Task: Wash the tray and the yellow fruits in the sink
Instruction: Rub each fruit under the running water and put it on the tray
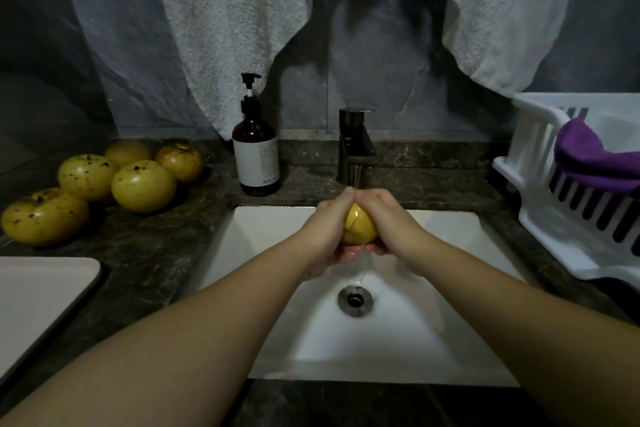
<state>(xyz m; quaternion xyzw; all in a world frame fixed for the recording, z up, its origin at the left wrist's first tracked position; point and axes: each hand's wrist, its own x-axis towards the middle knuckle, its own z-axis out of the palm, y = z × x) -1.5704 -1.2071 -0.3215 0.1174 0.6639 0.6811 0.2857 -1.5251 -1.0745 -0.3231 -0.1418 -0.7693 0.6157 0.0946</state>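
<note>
I have one round yellow fruit [360, 227] cupped between my left hand [325, 229] and right hand [393, 224] under the black tap's [356, 146] stream over the white sink [263, 236], mid-rinse; next I'd set it aside and fetch another from the five speckled yellow fruits [104, 180] on the far-left dark stone worktop [145, 253].

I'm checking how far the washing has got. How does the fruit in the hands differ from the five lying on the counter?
The held fruit is wet, under the faucet stream over the sink; the counter fruits lie dry by the soap bottle. The held fruit looks clean bright yellow; the counter fruits are duller with brown specks. The left hand and right hand cup the held one; nothing touches the others. All are round and yellow.
</note>
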